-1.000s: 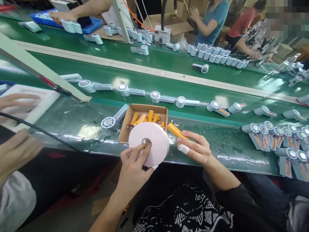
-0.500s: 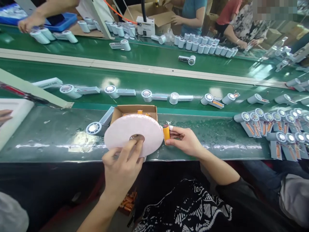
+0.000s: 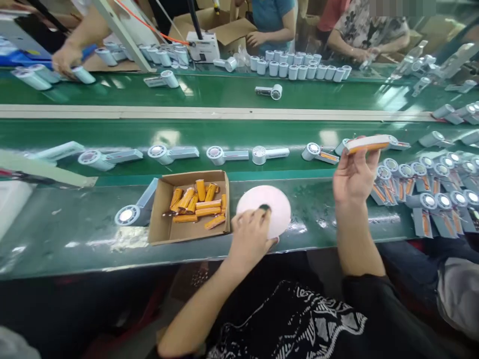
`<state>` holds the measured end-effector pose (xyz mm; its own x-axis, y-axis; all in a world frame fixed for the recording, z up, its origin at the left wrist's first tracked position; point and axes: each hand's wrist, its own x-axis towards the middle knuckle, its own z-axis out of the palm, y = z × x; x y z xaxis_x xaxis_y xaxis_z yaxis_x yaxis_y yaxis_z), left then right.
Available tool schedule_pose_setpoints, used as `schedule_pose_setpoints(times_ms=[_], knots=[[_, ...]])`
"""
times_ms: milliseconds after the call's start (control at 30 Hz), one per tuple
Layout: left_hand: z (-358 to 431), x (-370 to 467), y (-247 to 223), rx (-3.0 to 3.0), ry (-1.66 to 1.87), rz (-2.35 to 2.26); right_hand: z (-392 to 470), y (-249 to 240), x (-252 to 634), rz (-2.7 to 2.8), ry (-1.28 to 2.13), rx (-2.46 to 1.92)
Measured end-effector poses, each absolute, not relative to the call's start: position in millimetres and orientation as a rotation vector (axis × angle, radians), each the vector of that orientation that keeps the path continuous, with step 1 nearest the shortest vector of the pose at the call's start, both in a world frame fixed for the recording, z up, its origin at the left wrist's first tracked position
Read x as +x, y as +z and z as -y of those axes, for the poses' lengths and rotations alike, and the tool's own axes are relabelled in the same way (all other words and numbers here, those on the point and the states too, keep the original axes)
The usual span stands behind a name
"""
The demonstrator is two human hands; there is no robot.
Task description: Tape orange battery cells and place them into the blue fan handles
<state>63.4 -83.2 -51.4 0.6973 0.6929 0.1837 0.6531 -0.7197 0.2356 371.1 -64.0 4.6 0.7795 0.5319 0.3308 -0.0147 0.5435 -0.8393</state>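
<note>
My left hand (image 3: 249,234) holds the pale pink-white tape roll (image 3: 280,209), its fingertips at the dark hole in the middle. Just over the far belt, my right hand (image 3: 357,174) is raised and pinches an orange battery (image 3: 368,146) with a white strip along its top. Left of the roll, an open cardboard box (image 3: 160,234) contains several loose orange batteries (image 3: 208,203). Behind my right hand, the head of a grey handheld fan (image 3: 342,145) is partly hidden.
Handheld fans (image 3: 220,155) lie in a row along the green belt (image 3: 194,130). Several more fans (image 3: 426,201) with orange batteries are bunched at the right. One fan (image 3: 129,215) leans beside the box. Across the belt, a co-worker's hand (image 3: 67,59) touches a fan.
My right hand has moved up and right from the roll with the battery, which now shows a white strip. The roll has shifted right with my left hand, uncovering the box. The view has turned slightly.
</note>
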Motion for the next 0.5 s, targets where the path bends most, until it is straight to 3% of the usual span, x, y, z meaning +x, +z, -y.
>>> schedule_pose_setpoints(times_ms=[100, 167, 367, 500], knots=[[21, 98, -21, 2.668, -0.038, -0.728, 80, -3, 384, 0.527, 0.530, -0.942], [-30, 123, 0, 2.537, -0.137, -0.572, 93, -17, 378, 0.455, 0.532, -1.018], [-158, 191, 14, 2.666, 0.115, -1.325, 113, -42, 369, 0.352, 0.516, -1.227], [-169, 209, 1, 2.718, -0.123, -1.110, 146, -58, 379, 0.321, 0.475, -1.385]])
